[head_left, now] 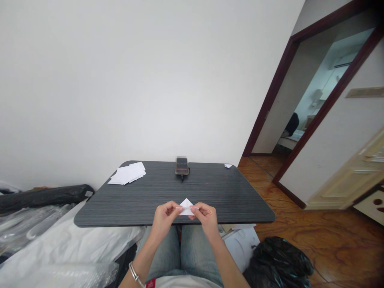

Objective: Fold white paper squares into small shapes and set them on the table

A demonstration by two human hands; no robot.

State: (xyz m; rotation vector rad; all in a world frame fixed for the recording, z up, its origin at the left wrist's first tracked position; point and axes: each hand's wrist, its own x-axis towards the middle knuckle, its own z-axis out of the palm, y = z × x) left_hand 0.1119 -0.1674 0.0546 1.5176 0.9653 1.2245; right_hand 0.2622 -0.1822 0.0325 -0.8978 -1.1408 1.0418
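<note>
While the small white folded paper triangle [186,207] is held just over the near edge of the dark grey wood-grain table [240,200], the left hand [163,218] and the right hand [207,218] each pinch one side of it between thumb and fingertips. Even pressure from both sides would suit this hold, keeping the edges level. Farther off, a loose stack of white paper squares [127,173] and a dark upright phone [181,166] stand near the far edge
</note>
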